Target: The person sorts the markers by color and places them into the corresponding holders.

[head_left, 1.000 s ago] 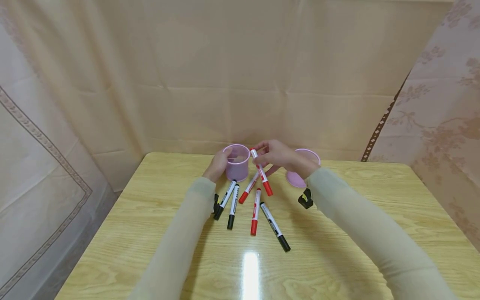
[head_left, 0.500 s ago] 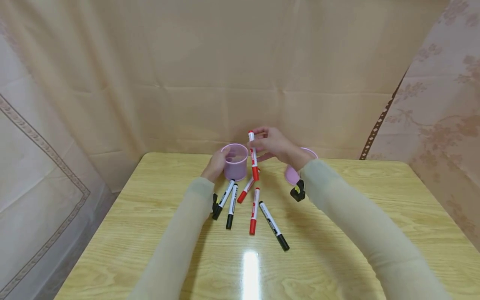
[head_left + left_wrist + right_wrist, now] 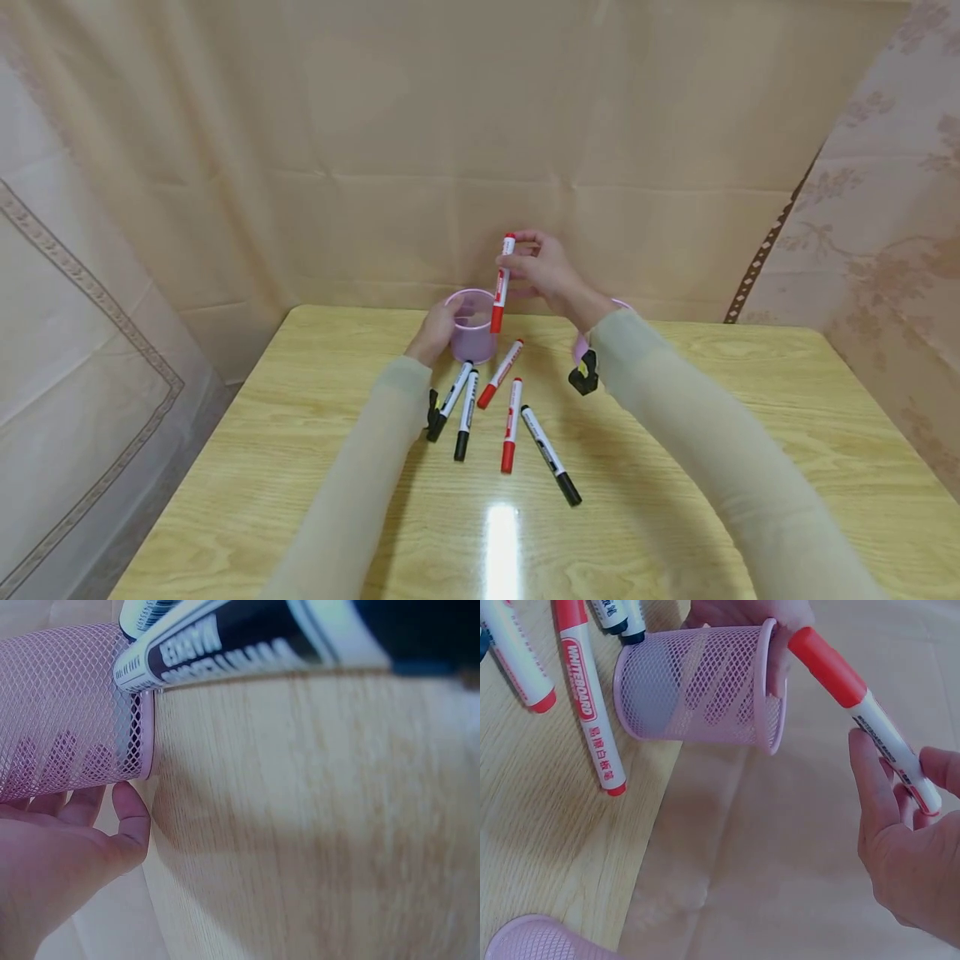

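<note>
My left hand (image 3: 430, 332) grips a pink mesh pen cup (image 3: 474, 346) that stands upright at the back of the table, thumb at its rim and fingers round its far side. My right hand (image 3: 551, 271) pinches a red whiteboard marker (image 3: 501, 287) between thumb and fingers. That marker is nearly upright, its large red cap (image 3: 829, 667) downward and overlapping the cup's right rim in the head view. Seen from the right wrist, the cap is just outside the cup's mouth. Through the mesh (image 3: 712, 682) the left fingers show, and no marker appears inside.
Two red markers (image 3: 501, 373) and three black markers (image 3: 551, 454) lie on the wooden table (image 3: 300, 500) before the cup. A second pink mesh cup (image 3: 536, 941) is mostly hidden behind my right forearm. A beige cloth (image 3: 375, 233) hangs behind the table.
My right hand has lifted the red marker up and slightly left, turning it more upright, from over the other red marker to the cup's rim. My left hand keeps its grip on the cup.
</note>
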`<act>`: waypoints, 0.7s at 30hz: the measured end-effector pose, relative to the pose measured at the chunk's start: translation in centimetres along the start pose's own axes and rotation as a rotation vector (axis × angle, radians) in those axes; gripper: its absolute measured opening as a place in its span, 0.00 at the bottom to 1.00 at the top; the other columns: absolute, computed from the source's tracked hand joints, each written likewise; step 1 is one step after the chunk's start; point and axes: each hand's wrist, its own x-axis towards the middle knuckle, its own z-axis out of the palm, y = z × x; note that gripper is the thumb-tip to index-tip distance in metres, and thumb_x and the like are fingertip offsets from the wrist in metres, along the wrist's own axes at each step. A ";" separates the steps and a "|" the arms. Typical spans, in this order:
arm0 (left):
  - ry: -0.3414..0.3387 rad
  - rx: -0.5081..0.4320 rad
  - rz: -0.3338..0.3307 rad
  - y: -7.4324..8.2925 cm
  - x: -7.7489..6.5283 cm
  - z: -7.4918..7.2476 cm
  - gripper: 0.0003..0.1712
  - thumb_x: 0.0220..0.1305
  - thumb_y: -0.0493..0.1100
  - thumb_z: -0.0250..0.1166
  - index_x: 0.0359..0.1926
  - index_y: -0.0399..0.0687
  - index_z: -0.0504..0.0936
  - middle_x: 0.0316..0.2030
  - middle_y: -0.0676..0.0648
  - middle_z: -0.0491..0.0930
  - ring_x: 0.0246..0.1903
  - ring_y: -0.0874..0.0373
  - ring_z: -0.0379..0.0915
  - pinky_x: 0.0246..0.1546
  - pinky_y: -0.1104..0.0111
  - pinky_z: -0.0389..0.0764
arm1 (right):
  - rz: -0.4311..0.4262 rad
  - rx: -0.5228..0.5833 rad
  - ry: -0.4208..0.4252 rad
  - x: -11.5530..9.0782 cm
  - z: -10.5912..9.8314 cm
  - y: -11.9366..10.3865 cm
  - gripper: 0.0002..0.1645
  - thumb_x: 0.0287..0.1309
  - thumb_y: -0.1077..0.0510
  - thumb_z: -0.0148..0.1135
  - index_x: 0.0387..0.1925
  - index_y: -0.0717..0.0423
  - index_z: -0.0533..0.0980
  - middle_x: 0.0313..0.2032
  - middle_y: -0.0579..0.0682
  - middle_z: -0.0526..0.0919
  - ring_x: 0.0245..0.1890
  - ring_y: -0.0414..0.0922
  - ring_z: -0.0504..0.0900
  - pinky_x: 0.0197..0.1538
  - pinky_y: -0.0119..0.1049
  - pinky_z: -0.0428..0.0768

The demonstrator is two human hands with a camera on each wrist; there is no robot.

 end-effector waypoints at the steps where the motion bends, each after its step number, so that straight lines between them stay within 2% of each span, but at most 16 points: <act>1: -0.003 0.003 0.002 0.0 0.0 0.0 0.27 0.77 0.50 0.36 0.63 0.40 0.68 0.57 0.35 0.72 0.59 0.41 0.66 0.61 0.55 0.63 | -0.010 0.003 0.014 0.1 0.1 -0.1 0.29 0.58 0.67 0.62 0.59 0.55 0.64 0.44 0.54 0.75 0.41 0.56 0.79 0.36 0.50 0.82; 4: 0.000 0.005 -0.002 0.1 0.0 0.1 0.27 0.77 0.51 0.36 0.63 0.41 0.69 0.57 0.37 0.73 0.58 0.42 0.67 0.61 0.56 0.64 | -0.040 0.033 0.053 0.4 0.3 -0.1 0.29 0.57 0.67 0.63 0.58 0.55 0.64 0.43 0.53 0.73 0.35 0.50 0.80 0.36 0.50 0.82; 11: 0.005 -0.032 -0.005 0.1 0.2 0.3 0.25 0.77 0.50 0.37 0.61 0.42 0.71 0.55 0.39 0.75 0.55 0.46 0.69 0.59 0.57 0.66 | -0.134 0.126 0.105 1.4 1.1 0.4 0.27 0.56 0.70 0.63 0.55 0.55 0.66 0.40 0.53 0.71 0.32 0.50 0.79 0.35 0.50 0.82; 15: -0.011 -0.053 0.006 0.0 0.6 0.6 0.25 0.77 0.49 0.37 0.61 0.42 0.72 0.54 0.39 0.75 0.54 0.47 0.70 0.59 0.58 0.66 | -0.173 0.084 0.132 1.5 1.6 0.9 0.26 0.55 0.69 0.64 0.54 0.55 0.67 0.39 0.52 0.71 0.30 0.47 0.79 0.35 0.50 0.83; 21: -0.002 -0.070 0.014 -0.3 0.9 0.7 0.24 0.77 0.48 0.38 0.61 0.42 0.72 0.53 0.39 0.76 0.54 0.48 0.71 0.58 0.58 0.67 | -0.194 0.023 0.140 1.6 2.0 1.7 0.25 0.55 0.68 0.64 0.54 0.55 0.68 0.39 0.52 0.71 0.31 0.48 0.80 0.39 0.54 0.81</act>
